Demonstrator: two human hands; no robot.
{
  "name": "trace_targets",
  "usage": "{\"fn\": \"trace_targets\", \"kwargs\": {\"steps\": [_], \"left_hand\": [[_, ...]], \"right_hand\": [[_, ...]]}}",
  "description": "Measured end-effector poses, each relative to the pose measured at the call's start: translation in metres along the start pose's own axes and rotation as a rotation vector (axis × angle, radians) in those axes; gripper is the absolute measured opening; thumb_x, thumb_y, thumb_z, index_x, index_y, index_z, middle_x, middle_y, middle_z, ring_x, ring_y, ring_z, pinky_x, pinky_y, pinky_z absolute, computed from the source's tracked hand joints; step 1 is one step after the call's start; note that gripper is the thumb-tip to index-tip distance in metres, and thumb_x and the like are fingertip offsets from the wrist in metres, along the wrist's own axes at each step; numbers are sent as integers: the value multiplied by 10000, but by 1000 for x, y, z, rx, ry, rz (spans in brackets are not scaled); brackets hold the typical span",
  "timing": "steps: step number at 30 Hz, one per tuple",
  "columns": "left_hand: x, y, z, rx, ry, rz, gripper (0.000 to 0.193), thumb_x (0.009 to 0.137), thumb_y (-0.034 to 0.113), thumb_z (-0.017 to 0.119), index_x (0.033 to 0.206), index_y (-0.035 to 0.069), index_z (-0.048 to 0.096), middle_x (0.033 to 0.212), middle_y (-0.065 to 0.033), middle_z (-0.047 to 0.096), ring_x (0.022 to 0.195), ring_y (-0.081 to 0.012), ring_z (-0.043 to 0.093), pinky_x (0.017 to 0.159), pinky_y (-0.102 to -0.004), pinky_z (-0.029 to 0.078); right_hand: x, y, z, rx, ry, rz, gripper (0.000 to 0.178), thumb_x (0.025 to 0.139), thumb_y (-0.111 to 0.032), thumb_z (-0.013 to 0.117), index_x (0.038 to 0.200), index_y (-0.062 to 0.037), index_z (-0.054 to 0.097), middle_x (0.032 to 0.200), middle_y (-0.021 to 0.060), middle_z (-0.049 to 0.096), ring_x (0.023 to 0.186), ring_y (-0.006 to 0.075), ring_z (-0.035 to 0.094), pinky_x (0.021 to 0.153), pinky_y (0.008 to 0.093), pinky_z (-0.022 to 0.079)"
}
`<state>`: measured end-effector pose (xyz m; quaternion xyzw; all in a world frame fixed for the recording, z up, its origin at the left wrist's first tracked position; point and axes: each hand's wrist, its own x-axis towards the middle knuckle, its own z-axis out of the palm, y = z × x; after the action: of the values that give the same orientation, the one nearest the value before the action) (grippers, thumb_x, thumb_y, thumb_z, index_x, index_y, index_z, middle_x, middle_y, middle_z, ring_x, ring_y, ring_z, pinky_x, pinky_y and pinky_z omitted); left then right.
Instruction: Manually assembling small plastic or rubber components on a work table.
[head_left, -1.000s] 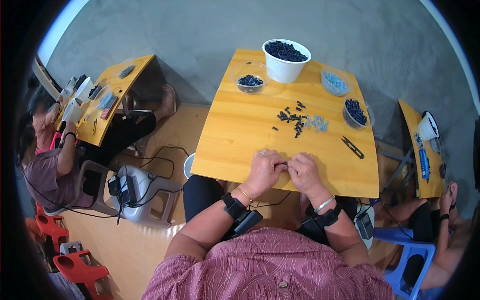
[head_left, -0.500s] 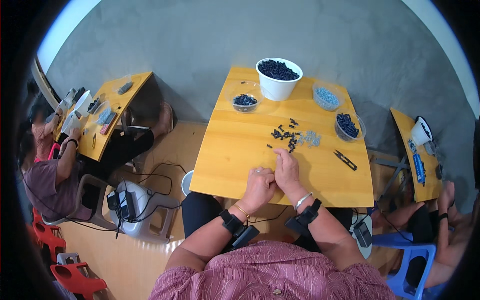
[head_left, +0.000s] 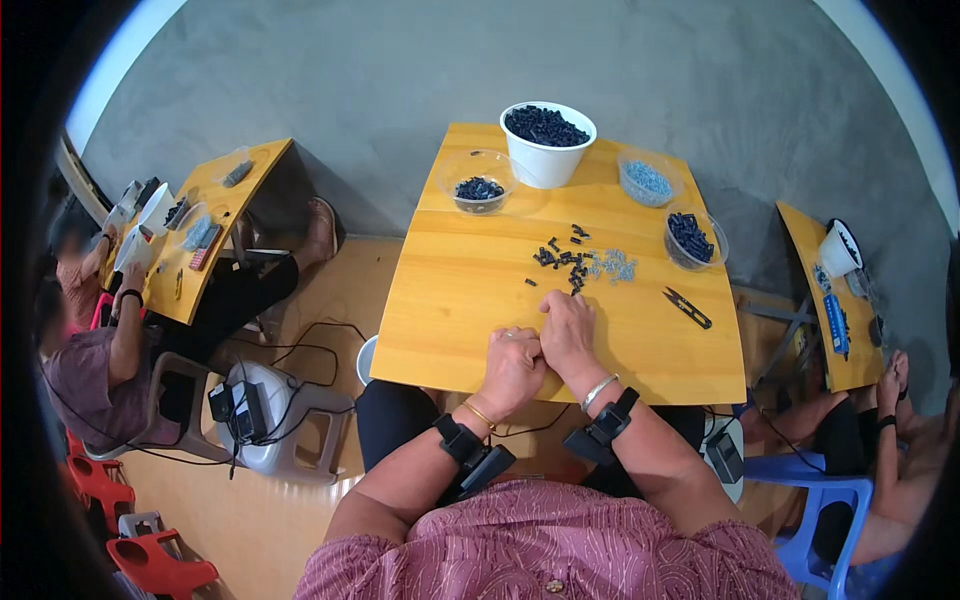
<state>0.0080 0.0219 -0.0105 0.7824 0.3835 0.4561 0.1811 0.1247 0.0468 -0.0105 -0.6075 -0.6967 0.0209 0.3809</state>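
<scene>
My left hand is curled closed above the near part of the yellow wooden table. Against it, on the right, my right hand is bent with its fingers curled downward. What either one pinches is hidden by the hands. Just beyond my right hand lies a loose scatter of small black tubular pieces. Beside these, to the right, is a patch of small clear bluish-grey pieces. A pair of black thread snips rests farther right on the wood.
A white bucket heaped with black pieces stands at the table's far edge. Clear tubs hold dark pieces, pale blue pieces and black tubes. People work at tables on both sides. A grey stool carries black devices and cables.
My right hand has turned and curled over, its raised finger no longer reaching up toward the black pieces. My left hand stays closed beside it. The whole view has shifted slightly.
</scene>
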Motion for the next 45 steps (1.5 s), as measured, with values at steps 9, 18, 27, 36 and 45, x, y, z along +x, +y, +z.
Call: {"fn": "trace_targets", "kwargs": {"steps": [9, 18, 27, 36, 45], "left_hand": [[-4, 2, -4, 9, 61, 99, 66, 678, 43, 636, 647, 35, 578, 583, -66, 544, 536, -238, 509, 520, -343, 398], [4, 30, -23, -1179, 1, -694, 110, 824, 128, 603, 757, 43, 613, 724, -25, 595, 661, -85, 519, 670, -225, 438], [2, 61, -45, -1220, -161, -696, 130, 851, 146, 574, 833, 27, 621, 728, -3, 586, 655, -83, 525, 668, -237, 457], [4, 75, -63, -1122, -198, -603, 117, 831, 123, 596, 859, 14, 628, 726, -3, 594, 664, -72, 556, 644, -228, 495], [-2, 70, -64, -1046, -158, -580, 110, 816, 123, 616, 813, 14, 629, 696, -18, 605, 625, -88, 569, 609, -219, 482]], "right_hand": [[-10, 19, -6, 497, 135, 151, 124, 812, -40, 454, 914, -20, 522, 780, 106, 570, 709, 239, 543, 640, 336, 434], [-36, -44, -74, 452, 28, -140, 145, 814, -40, 522, 954, -12, 493, 821, 151, 530, 715, 290, 555, 634, 325, 455], [-31, -35, -107, 575, 6, -145, 65, 803, 2, 527, 861, -12, 553, 716, 105, 569, 654, 225, 575, 596, 281, 455], [-33, -42, -121, 591, -102, -146, 62, 815, 0, 516, 860, -9, 558, 702, 69, 567, 640, 146, 552, 589, 241, 441], [-34, -34, -115, 840, -89, 5, 88, 849, -23, 504, 923, -3, 547, 694, 9, 527, 646, 77, 501, 606, 210, 433]]}}
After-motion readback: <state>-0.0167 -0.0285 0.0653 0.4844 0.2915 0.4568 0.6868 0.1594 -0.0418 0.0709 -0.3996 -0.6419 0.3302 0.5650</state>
